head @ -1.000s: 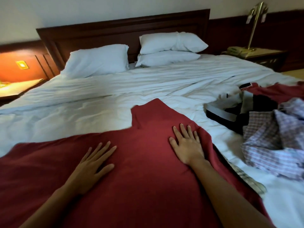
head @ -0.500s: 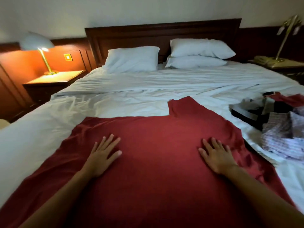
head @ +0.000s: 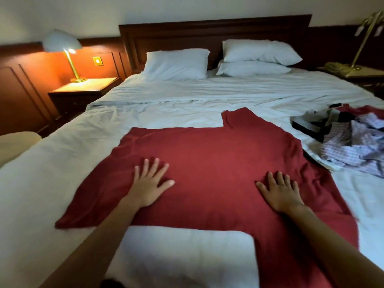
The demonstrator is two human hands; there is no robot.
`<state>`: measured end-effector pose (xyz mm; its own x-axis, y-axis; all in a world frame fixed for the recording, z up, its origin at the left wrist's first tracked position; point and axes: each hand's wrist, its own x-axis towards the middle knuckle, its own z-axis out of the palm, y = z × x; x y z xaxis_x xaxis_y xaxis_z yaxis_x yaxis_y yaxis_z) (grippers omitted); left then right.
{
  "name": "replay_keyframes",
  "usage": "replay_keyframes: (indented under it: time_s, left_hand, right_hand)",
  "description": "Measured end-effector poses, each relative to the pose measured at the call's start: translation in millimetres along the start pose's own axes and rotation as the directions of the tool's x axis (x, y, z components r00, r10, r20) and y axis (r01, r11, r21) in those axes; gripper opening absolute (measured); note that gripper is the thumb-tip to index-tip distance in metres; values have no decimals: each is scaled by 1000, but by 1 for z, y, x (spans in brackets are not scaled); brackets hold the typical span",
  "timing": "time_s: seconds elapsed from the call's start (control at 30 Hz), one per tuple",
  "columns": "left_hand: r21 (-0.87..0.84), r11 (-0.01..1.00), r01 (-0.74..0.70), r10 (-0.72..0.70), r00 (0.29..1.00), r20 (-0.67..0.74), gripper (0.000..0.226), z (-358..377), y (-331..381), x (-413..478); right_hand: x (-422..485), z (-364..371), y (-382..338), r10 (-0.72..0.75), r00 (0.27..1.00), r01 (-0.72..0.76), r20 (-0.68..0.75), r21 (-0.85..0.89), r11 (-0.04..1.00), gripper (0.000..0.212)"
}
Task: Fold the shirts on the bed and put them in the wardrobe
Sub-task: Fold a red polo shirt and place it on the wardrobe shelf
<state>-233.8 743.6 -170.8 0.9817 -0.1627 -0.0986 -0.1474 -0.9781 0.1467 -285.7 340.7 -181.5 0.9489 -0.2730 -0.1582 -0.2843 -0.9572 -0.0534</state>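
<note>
A dark red shirt (head: 209, 161) lies spread flat across the near part of the bed (head: 166, 100), one sleeve pointing toward the pillows, another toward me at the right. My left hand (head: 148, 183) rests flat on the shirt's left half with fingers spread. My right hand (head: 279, 192) lies flat on its right half. A heap of other shirts (head: 351, 140), checked purple-white with dark and red pieces, sits at the bed's right edge. No wardrobe is in view.
Three white pillows (head: 176, 64) lean on the dark wooden headboard (head: 207, 30). A lit lamp (head: 64, 46) stands on the left nightstand (head: 85, 88). A brass lamp and a telephone (head: 338, 67) occupy the right nightstand.
The view has swung left and pulled back, showing the shirt's near edge and bare sheet below it. Both hands have slid outward over the red shirt, staying flat on it.
</note>
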Motion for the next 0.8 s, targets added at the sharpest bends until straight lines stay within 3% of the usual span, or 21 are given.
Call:
replay_keyframes:
  time_s: [0.1,0.17,0.23,0.3,0.37,0.43,0.47,0.53,0.6,0.67,0.8]
  left_hand:
    - [-95,944,-317,325,941,91,86,7,65,-25]
    - [-93,910,-405,413,904,107,72,14,86,-40]
    - [-67,911,-408,412,907,83,71,23,78,-52]
    - [-41,958,-285,287,957,40,83,26,49,-60]
    - [-48,999,-20,21,999,23,84,21,16,-64]
    - [-54,982,180,-178,983,45,74,10,0,-68]
    - [-71,976,206,-201,977,68,72,6,1,-70]
    - [-170,975,142,-118,982,145,76,-3,11,-76]
    - [-270,963,-17,78,973,216,86,-9,23,-86]
    - [-253,950,-183,247,936,252,82,-10,33,-97]
    - [-13,930,-367,368,930,15,72,-6,32,-108]
  right_hand:
    - [-28,-2,-35,-223,975,222,6,95,971,76]
    - [-48,-1,-42,-359,933,354,8,132,926,91]
    - [-61,1,-29,-409,912,406,9,115,907,109]
    - [-67,5,1,-355,935,356,-15,60,933,120]
    - [-65,1,30,-237,971,238,-34,18,971,131]
    - [-64,-3,48,-126,992,126,-31,7,992,137]
    - [-66,-5,49,-90,995,91,-36,16,996,136]
    - [-75,-7,42,-83,996,85,-38,55,995,136]
    - [-93,-10,26,-169,986,169,-13,113,979,131]
    - [-118,-9,8,-290,957,285,22,126,950,116]
    - [-149,4,-12,-436,900,432,-13,-109,895,92]
